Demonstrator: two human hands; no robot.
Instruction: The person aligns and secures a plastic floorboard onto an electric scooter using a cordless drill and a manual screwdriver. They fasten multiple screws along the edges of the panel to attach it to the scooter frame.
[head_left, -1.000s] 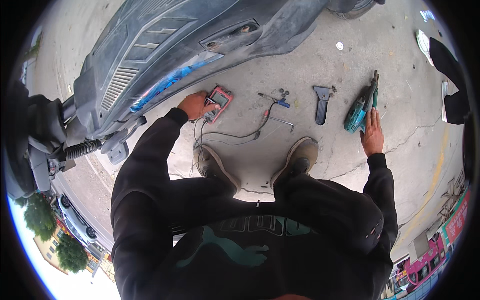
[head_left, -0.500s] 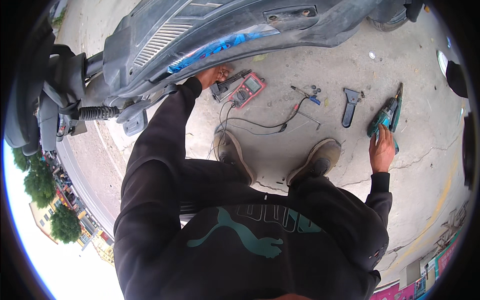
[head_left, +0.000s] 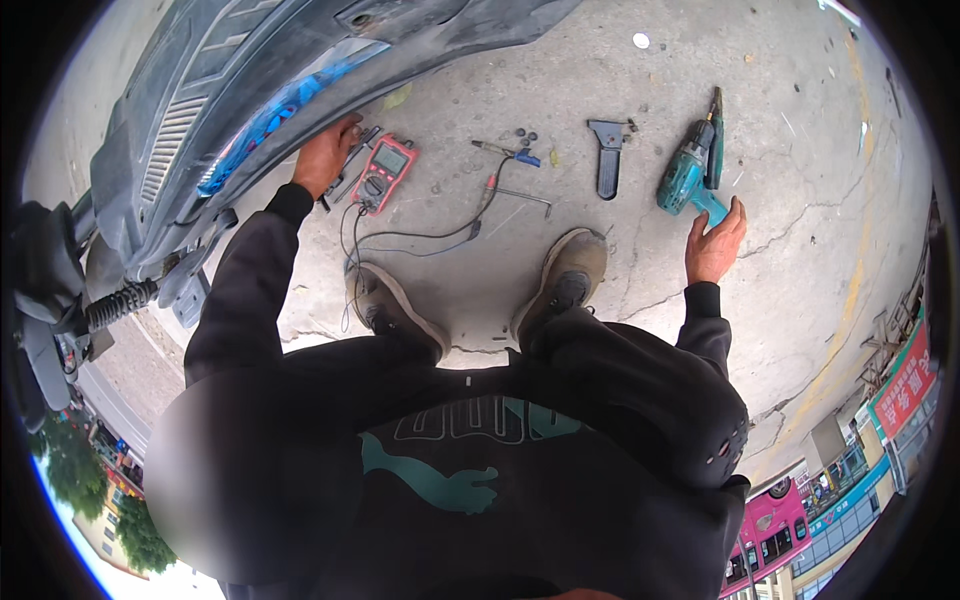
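Tools are lying across the grey concrete, and two bare hands are reaching among them. At left, the left hand point(head_left: 325, 160) is bending its fingers over one dark, bar-like metal tool point(head_left: 366, 141) beside the scooter; I cannot tell whether it is gripping it. At right, the right hand point(head_left: 715, 252) is holding thumb and fingers apart around the handle end of one teal-and-black cordless drill point(head_left: 685, 175); I cannot tell whether they are touching.

One red-framed grey multimeter point(head_left: 381, 173) is lying just right of the left hand. Thin dark leads point(head_left: 410, 235) are trailing from it toward one slim probe with a blue clip point(head_left: 525, 157), near one L-shaped metal rod point(head_left: 525, 197). A few small dark round pieces point(head_left: 525, 136) are clustering just beyond, too tiny for a sure count. One black flat-headed tool with a slotted handle point(head_left: 608, 160) is resting between probe and drill. Two brown shoes point(head_left: 565, 285) are standing nearer.

One grey plastic scooter point(head_left: 300, 60) is filling the far left, wearing a blue graphic strip point(head_left: 280, 115). The multimeter's markings are showing too small to read. The black sweatshirt point(head_left: 450, 550) is bearing outlined letters above one green leaping-animal print, and one red sign point(head_left: 905, 380) at near right is carrying white characters.
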